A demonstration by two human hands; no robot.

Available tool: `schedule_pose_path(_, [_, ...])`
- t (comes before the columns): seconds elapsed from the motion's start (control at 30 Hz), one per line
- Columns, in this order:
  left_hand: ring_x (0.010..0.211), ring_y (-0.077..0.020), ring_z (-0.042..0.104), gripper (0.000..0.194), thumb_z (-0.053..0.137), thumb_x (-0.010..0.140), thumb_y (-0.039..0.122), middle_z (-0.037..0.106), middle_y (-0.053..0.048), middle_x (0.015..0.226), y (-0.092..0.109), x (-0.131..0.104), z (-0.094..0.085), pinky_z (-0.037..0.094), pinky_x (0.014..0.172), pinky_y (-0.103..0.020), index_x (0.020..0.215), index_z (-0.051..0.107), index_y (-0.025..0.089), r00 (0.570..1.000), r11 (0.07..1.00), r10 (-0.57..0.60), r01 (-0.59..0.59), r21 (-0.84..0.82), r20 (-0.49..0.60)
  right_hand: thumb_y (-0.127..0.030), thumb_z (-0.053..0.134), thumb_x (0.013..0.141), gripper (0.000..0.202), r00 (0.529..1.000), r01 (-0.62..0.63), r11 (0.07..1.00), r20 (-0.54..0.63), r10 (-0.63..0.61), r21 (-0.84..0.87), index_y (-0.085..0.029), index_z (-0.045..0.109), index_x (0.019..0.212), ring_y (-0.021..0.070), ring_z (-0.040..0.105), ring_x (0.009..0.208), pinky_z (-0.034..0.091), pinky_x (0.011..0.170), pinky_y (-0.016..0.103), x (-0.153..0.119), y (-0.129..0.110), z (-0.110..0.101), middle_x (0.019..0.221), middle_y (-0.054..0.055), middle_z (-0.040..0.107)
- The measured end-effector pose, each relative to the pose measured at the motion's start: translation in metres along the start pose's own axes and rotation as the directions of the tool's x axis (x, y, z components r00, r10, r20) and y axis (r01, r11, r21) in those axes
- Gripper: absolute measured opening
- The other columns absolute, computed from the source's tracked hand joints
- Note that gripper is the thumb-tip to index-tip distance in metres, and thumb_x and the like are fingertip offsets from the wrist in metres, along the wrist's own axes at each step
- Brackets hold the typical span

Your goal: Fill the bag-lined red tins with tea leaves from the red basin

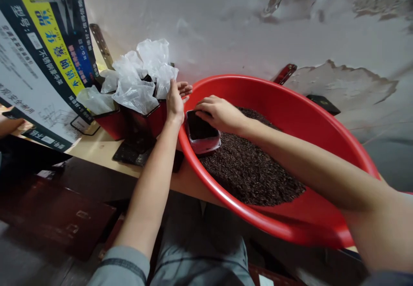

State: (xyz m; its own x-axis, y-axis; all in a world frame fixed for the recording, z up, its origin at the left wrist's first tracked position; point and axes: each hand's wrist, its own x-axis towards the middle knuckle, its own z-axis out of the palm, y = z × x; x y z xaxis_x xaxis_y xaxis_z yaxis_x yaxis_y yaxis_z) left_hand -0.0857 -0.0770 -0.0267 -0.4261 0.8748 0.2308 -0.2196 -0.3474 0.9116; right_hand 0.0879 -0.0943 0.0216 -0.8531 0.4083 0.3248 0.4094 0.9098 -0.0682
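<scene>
A big red basin [322, 139] holds a heap of dark brown grains [254, 174]. Inside its left end stands a small square container [201, 141] with a clear plastic liner, its inside dark. My right hand [214, 111] is at the container's upper rim, fingers bent over the edge; what the fingertips hold, if anything, is hidden. Beyond the basin's left rim my left hand [178, 98] is raised with its fingers apart and nothing in it, beside dark red pots [145, 120] lined with clear plastic bags [135, 92].
A large printed cardboard box [48, 57] stands at the left on the wooden table [97, 150]. Behind is a wall with peeling paint. A small black object [323, 104] lies behind the basin. Another person's hand [11, 124] shows at the far left.
</scene>
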Motion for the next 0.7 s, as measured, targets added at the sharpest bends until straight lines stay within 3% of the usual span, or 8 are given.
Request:
schedule_pose_path(0.13, [0.093, -0.0183, 0.072, 0.053, 0.044, 0.098, 0.070, 0.074, -0.006, 0.089, 0.000, -0.001, 0.003, 0.053, 0.083, -0.030, 0.091, 0.066, 0.023, 1.000, 0.998, 0.000, -0.002, 0.062, 0.025, -0.039, 0.043, 0.104, 0.038, 0.972, -0.213, 0.977, -0.097, 0.213, 0.007, -0.018, 0.067, 0.126, 0.0283, 0.063, 0.112, 0.049, 0.101, 0.046, -0.065, 0.021, -0.012, 0.120, 0.014, 0.071])
schedule_pose_path(0.23, [0.095, -0.0201, 0.072, 0.055, 0.042, 0.099, 0.070, 0.075, -0.008, 0.091, -0.004, -0.003, 0.007, 0.053, 0.090, -0.033, 0.092, 0.069, 0.022, 0.992, 0.980, 0.061, -0.081, 0.184, 0.115, -0.046, 0.041, 0.103, 0.050, 0.939, -0.319, 0.945, 0.109, 0.325, -0.066, -0.014, 0.062, 0.134, 0.0332, 0.063, 0.115, 0.052, 0.099, 0.051, -0.127, 0.036, 0.004, 0.125, 0.021, 0.067])
schedule_pose_path(0.3, [0.106, -0.0230, 0.071, 0.056, 0.038, 0.101, 0.068, 0.076, -0.009, 0.101, -0.006, -0.008, 0.011, 0.050, 0.101, -0.037, 0.099, 0.071, 0.022, 0.965, 0.923, 0.103, -0.183, 0.337, 0.240, -0.053, 0.042, 0.102, 0.061, 0.879, -0.373, 0.918, 0.267, 0.396, -0.133, -0.013, 0.053, 0.146, 0.0385, 0.060, 0.122, 0.053, 0.097, 0.057, -0.161, 0.040, 0.023, 0.139, 0.025, 0.059])
schedule_pose_path(0.37, [0.123, -0.0257, 0.064, 0.056, 0.035, 0.103, 0.063, 0.074, -0.011, 0.120, -0.004, -0.015, 0.015, 0.042, 0.112, -0.042, 0.114, 0.071, 0.022, 0.910, 0.771, 0.073, -0.311, 0.556, 0.408, -0.058, 0.039, 0.101, 0.070, 0.805, -0.427, 0.891, 0.383, 0.453, -0.155, -0.016, 0.042, 0.156, 0.0417, 0.053, 0.134, 0.049, 0.102, 0.061, -0.183, 0.039, 0.043, 0.154, 0.026, 0.046])
schedule_pose_path(0.47, [0.144, -0.0281, 0.046, 0.062, 0.026, 0.106, 0.057, 0.057, -0.013, 0.150, 0.005, -0.032, 0.023, 0.025, 0.124, -0.048, 0.141, 0.058, 0.017, 0.821, 0.358, -0.115, -0.491, 0.794, 0.559, -0.065, 0.032, 0.101, 0.079, 0.713, -0.494, 0.858, 0.500, 0.492, -0.141, -0.018, 0.027, 0.164, 0.0450, 0.033, 0.150, 0.039, 0.109, 0.070, -0.192, 0.032, 0.063, 0.165, 0.028, 0.026])
schedule_pose_path(0.5, [0.149, -0.0286, 0.039, 0.065, 0.022, 0.106, 0.056, 0.049, -0.014, 0.157, 0.010, -0.038, 0.027, 0.021, 0.125, -0.050, 0.149, 0.051, 0.016, 0.807, 0.234, -0.178, -0.522, 0.821, 0.564, -0.067, 0.030, 0.100, 0.082, 0.696, -0.508, 0.851, 0.518, 0.497, -0.134, -0.018, 0.024, 0.165, 0.0461, 0.027, 0.152, 0.037, 0.108, 0.073, -0.192, 0.030, 0.066, 0.167, 0.028, 0.021])
schedule_pose_path(0.57, [0.155, -0.0293, 0.027, 0.070, 0.015, 0.106, 0.056, 0.035, -0.013, 0.166, 0.019, -0.052, 0.037, 0.014, 0.127, -0.055, 0.159, 0.036, 0.016, 0.805, 0.070, -0.287, -0.523, 0.849, 0.520, -0.070, 0.027, 0.099, 0.086, 0.691, -0.532, 0.839, 0.512, 0.510, -0.117, -0.016, 0.021, 0.165, 0.0478, 0.024, 0.153, 0.036, 0.107, 0.075, -0.188, 0.026, 0.069, 0.167, 0.029, 0.017])
schedule_pose_path(0.7, [0.159, -0.0328, 0.012, 0.077, 0.015, 0.103, 0.063, 0.018, -0.012, 0.171, 0.026, -0.071, 0.060, 0.006, 0.125, -0.064, 0.165, 0.020, 0.019, 0.854, -0.084, -0.368, -0.425, 0.901, 0.369, -0.068, 0.026, 0.099, 0.084, 0.716, -0.538, 0.836, 0.466, 0.520, -0.107, -0.014, 0.025, 0.164, 0.0505, 0.030, 0.149, 0.037, 0.105, 0.076, -0.184, 0.017, 0.067, 0.166, 0.030, 0.021])
